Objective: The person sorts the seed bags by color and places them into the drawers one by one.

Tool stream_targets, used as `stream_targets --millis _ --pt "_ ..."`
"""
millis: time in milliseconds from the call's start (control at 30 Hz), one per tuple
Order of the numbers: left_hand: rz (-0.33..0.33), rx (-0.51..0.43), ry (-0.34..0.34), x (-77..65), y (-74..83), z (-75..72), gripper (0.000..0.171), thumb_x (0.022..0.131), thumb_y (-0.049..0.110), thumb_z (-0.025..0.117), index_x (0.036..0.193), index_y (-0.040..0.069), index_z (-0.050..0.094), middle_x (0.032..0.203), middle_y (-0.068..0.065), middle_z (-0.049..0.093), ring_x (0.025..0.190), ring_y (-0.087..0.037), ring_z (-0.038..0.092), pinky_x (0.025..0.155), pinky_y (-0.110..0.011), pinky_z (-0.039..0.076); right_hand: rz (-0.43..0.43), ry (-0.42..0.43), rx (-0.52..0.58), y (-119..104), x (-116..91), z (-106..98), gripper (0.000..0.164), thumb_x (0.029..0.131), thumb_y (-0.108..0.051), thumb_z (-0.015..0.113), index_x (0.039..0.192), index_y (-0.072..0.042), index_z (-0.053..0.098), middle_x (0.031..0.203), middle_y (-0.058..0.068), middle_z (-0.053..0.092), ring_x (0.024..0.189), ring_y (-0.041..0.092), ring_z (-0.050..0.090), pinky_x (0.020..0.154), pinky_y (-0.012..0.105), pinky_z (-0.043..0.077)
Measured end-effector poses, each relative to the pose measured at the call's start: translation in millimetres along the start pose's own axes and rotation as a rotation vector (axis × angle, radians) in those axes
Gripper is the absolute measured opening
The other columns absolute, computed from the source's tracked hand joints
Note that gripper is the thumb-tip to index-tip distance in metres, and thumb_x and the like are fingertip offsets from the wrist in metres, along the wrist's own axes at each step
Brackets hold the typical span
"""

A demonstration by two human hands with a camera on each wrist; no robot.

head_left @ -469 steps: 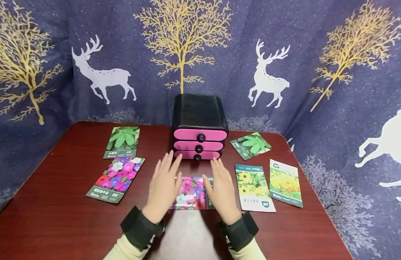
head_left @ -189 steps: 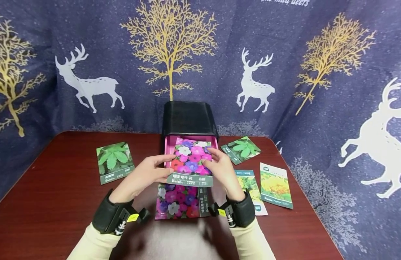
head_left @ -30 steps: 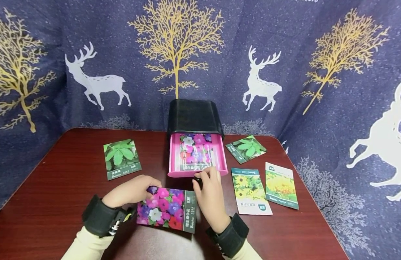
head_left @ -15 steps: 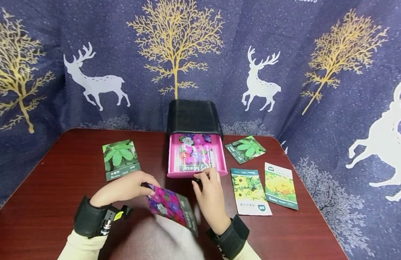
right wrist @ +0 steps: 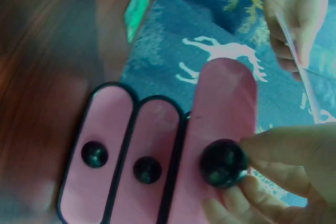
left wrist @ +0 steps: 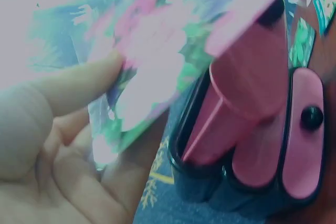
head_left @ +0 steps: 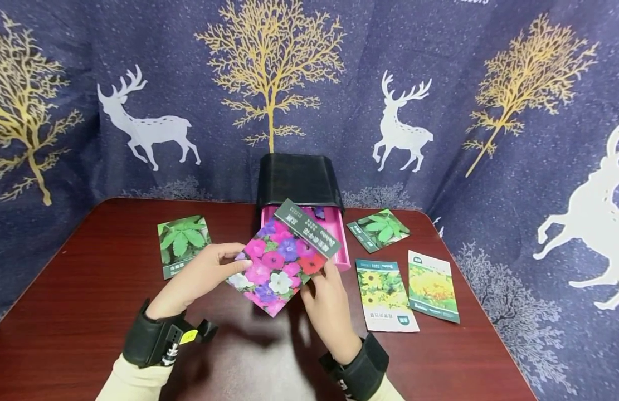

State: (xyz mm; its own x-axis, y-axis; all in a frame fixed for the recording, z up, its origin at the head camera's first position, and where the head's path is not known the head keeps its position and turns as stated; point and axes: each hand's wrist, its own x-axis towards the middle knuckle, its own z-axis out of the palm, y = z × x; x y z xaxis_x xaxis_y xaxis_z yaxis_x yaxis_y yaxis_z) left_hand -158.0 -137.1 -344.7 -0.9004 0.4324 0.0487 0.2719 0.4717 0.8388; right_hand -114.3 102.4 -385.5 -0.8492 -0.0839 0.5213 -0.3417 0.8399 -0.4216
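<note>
My left hand (head_left: 204,278) pinches the left edge of a flower seed packet (head_left: 276,264) printed with pink, purple, red and white blooms. The packet is tilted, its dark label end pointing up and right, and it overlaps the pulled-out top drawer (head_left: 343,250) in the head view. My right hand (head_left: 331,314) is at the drawer front, largely behind the packet's lower right edge there. In the right wrist view its fingers pinch the round black knob (right wrist: 223,163) of that pink drawer. Inside, a second flower packet (head_left: 319,213) is mostly hidden.
The black cabinet (head_left: 299,178) stands at the table's back; its lower two drawers (right wrist: 147,156) are closed. A green-leaf packet (head_left: 183,239) lies at left, another leaf packet (head_left: 381,229) at right. Nearer are the sunflower packet (head_left: 384,292) and the yellow-orange flower packet (head_left: 432,287).
The top drawer came out and one flower packet went into it earlier. Lately my left hand has raised the other flower packet and turned it toward the drawer; my right hand has stayed at the knob.
</note>
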Motion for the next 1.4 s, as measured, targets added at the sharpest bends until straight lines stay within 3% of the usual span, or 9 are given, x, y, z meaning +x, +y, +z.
stream_targets --millis 200,300,533,633,700,867,933,1067,1400 --pt "-0.049 -0.078 0.016 2.6 5.3 4.0 0.030 0.090 0.035 0.061 0.109 0.012 0.064 0.098 -0.003 0.066 0.088 -0.013 0.059 0.073 -0.028 0.047 0.058 -0.009 0.051 0 4 -7 0.006 0.083 -0.009 0.063 0.088 -0.008 0.066 0.093 0.001 0.056 0.079 0.012 0.051 0.064 0.026 0.045" --pt "-0.078 -0.107 0.020 4.1 7.3 6.0 0.037 0.090 0.033 0.061 0.115 0.007 0.062 0.103 -0.008 0.066 0.091 -0.014 0.060 0.075 -0.028 0.048 0.055 0.051 0.077 1 5 -8 0.008 0.089 -0.008 0.056 0.085 -0.010 0.063 0.086 0.000 0.058 0.071 0.011 0.049 0.061 0.025 0.043" --pt "-0.168 -0.106 0.042 8.7 10.9 12.6 0.055 0.089 0.036 0.061 0.132 0.004 0.051 0.126 -0.017 0.058 0.114 -0.029 0.055 0.086 -0.040 0.048 0.177 0.077 0.427 1 5 -16 0.030 0.097 -0.019 0.050 0.122 -0.005 0.056 0.080 0.007 0.068 0.069 0.015 0.065 0.066 0.025 0.053" --pt "-0.158 -0.109 0.051 11.3 13.0 18.0 0.048 0.088 0.034 0.062 0.127 0.007 0.056 0.115 -0.011 0.064 0.106 -0.022 0.057 0.083 -0.035 0.047 0.271 -0.007 0.563 0 7 -18 0.044 0.094 -0.021 0.056 0.133 -0.004 0.045 0.074 0.007 0.064 0.058 0.012 0.061 0.062 0.020 0.050" --pt "-0.154 -0.121 0.049 11.9 14.9 20.3 0.034 0.090 0.032 0.060 0.112 0.006 0.062 0.088 -0.005 0.063 0.088 -0.015 0.054 0.072 -0.029 0.043 0.347 -0.061 0.619 -1 10 -20 0.055 0.091 -0.021 0.061 0.139 -0.005 0.039 0.069 0.004 0.060 0.053 0.010 0.058 0.060 0.021 0.050" --pt "-0.126 -0.204 0.045 11.1 16.7 19.3 0.034 0.095 0.022 0.052 0.121 0.001 0.056 0.090 -0.008 0.063 0.083 -0.011 0.054 0.071 -0.025 0.045 0.464 -0.128 0.743 -2 17 -20 0.067 0.087 -0.015 0.064 0.144 -0.005 0.031 0.063 0.000 0.052 0.045 0.012 0.054 0.053 0.027 0.051" --pt "-0.134 -0.261 0.043 11.0 16.8 18.8 0.045 0.094 0.016 0.051 0.137 0.003 0.044 0.107 -0.013 0.065 0.088 -0.012 0.059 0.075 -0.027 0.049 0.476 -0.136 0.765 0 20 -21 0.067 0.087 -0.013 0.064 0.144 -0.003 0.030 0.063 0.000 0.052 0.043 0.011 0.052 0.049 0.028 0.049" --pt "-0.153 -0.387 0.020 13.4 16.5 20.3 0.053 0.093 0.008 0.050 0.143 0.008 0.033 0.096 -0.015 0.063 0.078 -0.015 0.061 0.068 -0.035 0.057 0.508 -0.139 0.753 3 25 -24 0.066 0.085 -0.011 0.064 0.143 -0.001 0.032 0.061 -0.002 0.054 0.041 0.011 0.051 0.045 0.026 0.047" --pt "-0.157 -0.398 -0.022 20.0 17.6 20.9 0.055 0.092 0.009 0.053 0.143 0.003 0.034 0.084 -0.010 0.059 0.072 -0.021 0.068 0.067 -0.040 0.058 0.548 -0.188 0.682 11 39 -29 0.063 0.085 -0.012 0.064 0.141 -0.004 0.037 0.055 -0.006 0.051 0.043 0.011 0.052 0.049 0.024 0.046"
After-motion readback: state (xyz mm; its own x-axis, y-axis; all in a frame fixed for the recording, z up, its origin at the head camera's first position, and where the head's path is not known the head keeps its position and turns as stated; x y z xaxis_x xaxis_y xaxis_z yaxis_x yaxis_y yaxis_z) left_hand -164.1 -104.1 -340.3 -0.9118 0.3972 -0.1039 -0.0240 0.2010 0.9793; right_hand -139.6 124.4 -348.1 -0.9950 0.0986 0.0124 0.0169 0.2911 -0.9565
